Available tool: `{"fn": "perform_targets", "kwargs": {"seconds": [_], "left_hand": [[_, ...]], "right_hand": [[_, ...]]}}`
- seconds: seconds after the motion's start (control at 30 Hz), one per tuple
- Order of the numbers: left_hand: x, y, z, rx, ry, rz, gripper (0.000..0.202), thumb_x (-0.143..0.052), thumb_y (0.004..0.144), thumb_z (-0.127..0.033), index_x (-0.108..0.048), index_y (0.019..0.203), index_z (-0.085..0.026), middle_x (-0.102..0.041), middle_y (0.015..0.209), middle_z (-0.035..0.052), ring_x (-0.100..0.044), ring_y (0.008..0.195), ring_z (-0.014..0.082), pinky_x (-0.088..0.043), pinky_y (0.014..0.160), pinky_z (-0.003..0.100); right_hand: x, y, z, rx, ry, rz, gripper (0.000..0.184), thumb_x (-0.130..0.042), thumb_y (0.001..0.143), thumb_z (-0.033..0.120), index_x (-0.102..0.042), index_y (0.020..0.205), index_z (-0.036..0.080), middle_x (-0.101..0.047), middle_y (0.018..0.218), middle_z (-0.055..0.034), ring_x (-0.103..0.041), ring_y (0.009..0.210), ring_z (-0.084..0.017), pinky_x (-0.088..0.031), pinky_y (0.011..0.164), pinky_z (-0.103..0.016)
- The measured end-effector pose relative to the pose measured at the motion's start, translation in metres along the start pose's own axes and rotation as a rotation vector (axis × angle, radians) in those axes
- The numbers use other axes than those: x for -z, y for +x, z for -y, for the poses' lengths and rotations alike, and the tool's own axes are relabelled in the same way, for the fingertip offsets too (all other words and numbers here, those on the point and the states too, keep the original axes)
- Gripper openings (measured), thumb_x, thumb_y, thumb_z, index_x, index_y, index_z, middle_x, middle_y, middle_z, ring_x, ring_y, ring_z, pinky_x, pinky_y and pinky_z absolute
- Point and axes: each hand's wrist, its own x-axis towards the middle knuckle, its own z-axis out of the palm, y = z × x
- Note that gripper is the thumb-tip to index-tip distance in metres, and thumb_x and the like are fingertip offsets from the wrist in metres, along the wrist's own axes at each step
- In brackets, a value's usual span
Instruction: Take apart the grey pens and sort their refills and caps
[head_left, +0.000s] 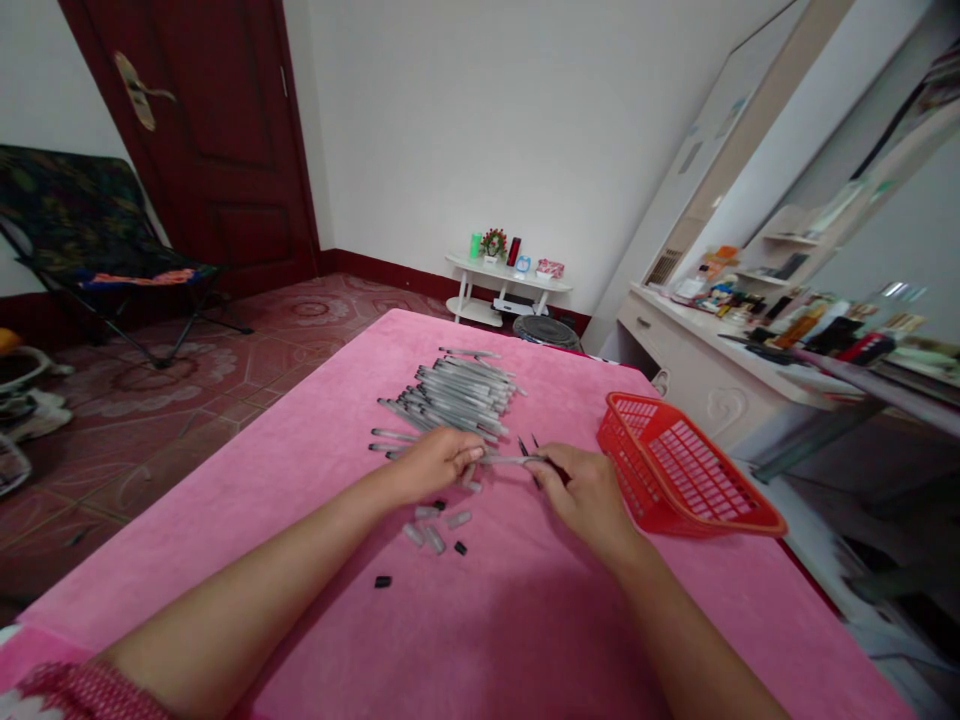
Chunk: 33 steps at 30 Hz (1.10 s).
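Between my two hands a thin, greyish clear pen [504, 460] is stretched level above the cloth. My left hand [448, 460] is closed, pinching one end between thumb and fingers. My right hand [583, 485] is closed on the other end. Dark thin tips [523, 447] show beside the right fingers; whether that hand grips them too I cannot tell. Just beyond lies a heap of clear pens [461, 395] with dark ends. Nearer to me, several short clear pieces, perhaps caps [433, 540], lie scattered with small black pieces [383, 581].
A red plastic basket [705, 528] stands close to my right hand on the pink cloth-covered table [330, 640]. Past the right edge is a dresser [675, 350] crowded with bottles. A white shelf [469, 262] stands beyond the far edge, and a folding chair [82, 220] is at left.
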Motion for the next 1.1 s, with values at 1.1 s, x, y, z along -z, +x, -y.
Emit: {"fn": "perform_targets", "kwargs": {"seconds": [1.1], "left_hand": [[0.009, 0.001, 0.020, 0.213, -1.313, -0.210, 0.018, -0.061, 0.078, -0.017, -0.055, 0.095, -0.012, -0.063, 0.088, 0.0072, -0.061, 0.070, 0.0102, -0.050, 0.067, 0.023]], "right_hand": [[-0.023, -0.007, 0.018, 0.086, 0.107, 0.246, 0.018, -0.066, 0.075, 0.027, -0.067, 0.092, 0.022, -0.067, 0.085, -0.0029, -0.060, 0.074, -0.015, -0.045, 0.066, -0.024]]}}
